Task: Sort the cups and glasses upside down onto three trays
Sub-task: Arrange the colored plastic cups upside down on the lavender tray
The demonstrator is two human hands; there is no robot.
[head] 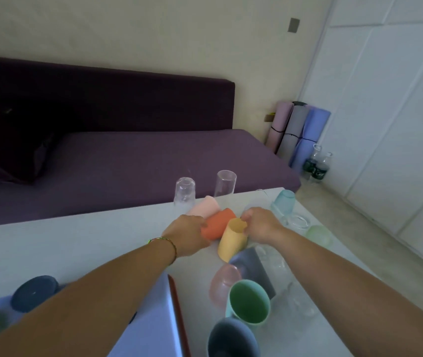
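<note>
On the white table (76,235), my left hand (187,234) grips an orange cup (217,225) lying on its side. My right hand (260,224) pinches the rim of a ribbed yellow cup (231,240) tilted beside it. A pale pink cup (204,207) lies behind them. Two clear glasses (184,193) (225,185) stand at the far edge. Nearer me are a green cup (249,301), a pink glass (224,282), a grey cup (253,266) and a dark blue-grey cup (232,340). A tray (153,318) with a reddish edge lies at the lower left, with a dark blue cup (34,292) upside down on it.
A blue tinted glass (283,202), a green tinted glass (319,235) and several clear glasses (298,221) crowd the table's right side. A purple sofa (128,163) runs behind the table. Rolled mats (298,132) and bottles (317,167) stand by the wall at right.
</note>
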